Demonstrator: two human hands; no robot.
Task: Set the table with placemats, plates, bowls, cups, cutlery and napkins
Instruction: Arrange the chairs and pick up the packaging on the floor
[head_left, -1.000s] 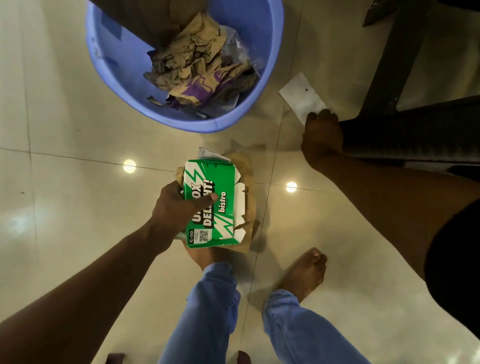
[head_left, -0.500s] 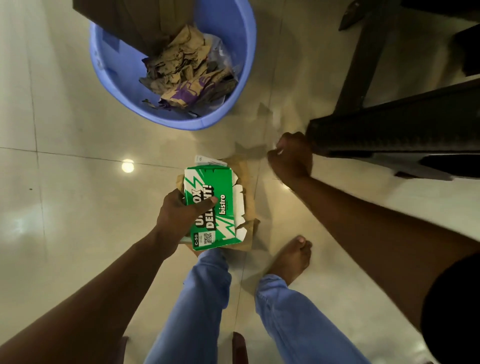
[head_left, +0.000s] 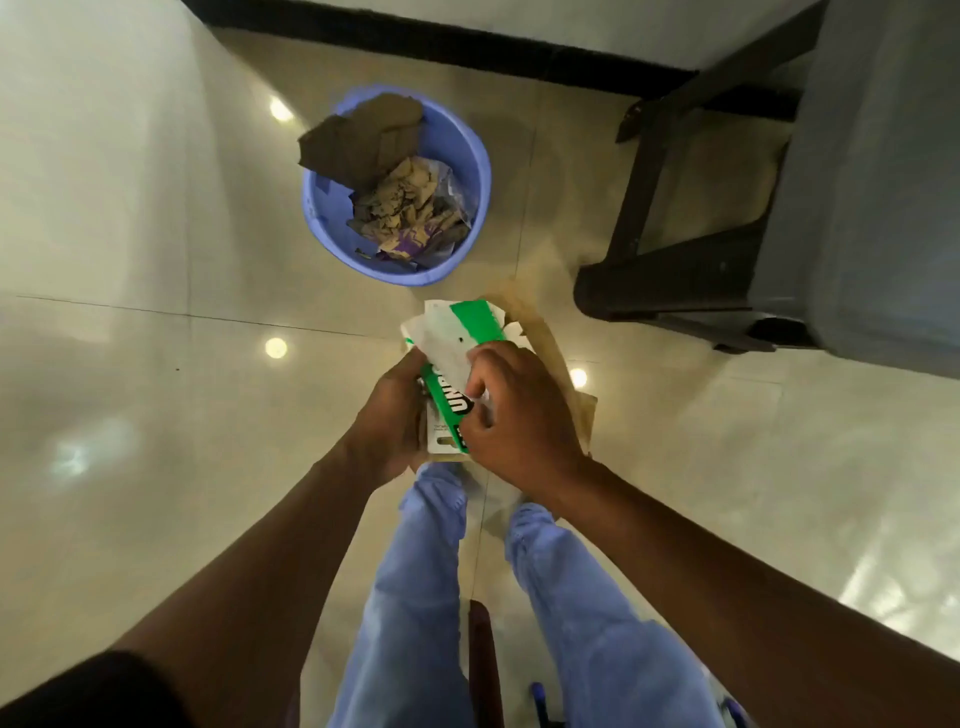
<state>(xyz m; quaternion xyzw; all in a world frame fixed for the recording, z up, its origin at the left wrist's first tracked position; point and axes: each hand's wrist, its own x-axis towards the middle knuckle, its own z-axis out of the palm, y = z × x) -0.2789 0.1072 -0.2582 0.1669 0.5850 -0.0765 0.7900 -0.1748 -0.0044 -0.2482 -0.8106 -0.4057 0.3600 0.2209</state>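
A green and white cardboard box (head_left: 470, 325) with black lettering is held in front of me above the floor. My left hand (head_left: 389, 421) grips its left side from below. My right hand (head_left: 511, 415) lies over the box's right side and pinches a white paper piece (head_left: 447, 348) against its top. Brown paper or card (head_left: 566, 395) sticks out under the box on the right. My hands hide most of the box's lower half.
A blue plastic tub (head_left: 467, 156) full of crumpled brown paper and cardboard stands on the tiled floor ahead. A dark table frame (head_left: 670, 280) and grey tabletop (head_left: 878, 182) are at the right. My legs in blue jeans (head_left: 415, 597) are below.
My right hand picked up the white paper from the floor by the table and brought it onto the box. The view rose and pulled back from the tub.
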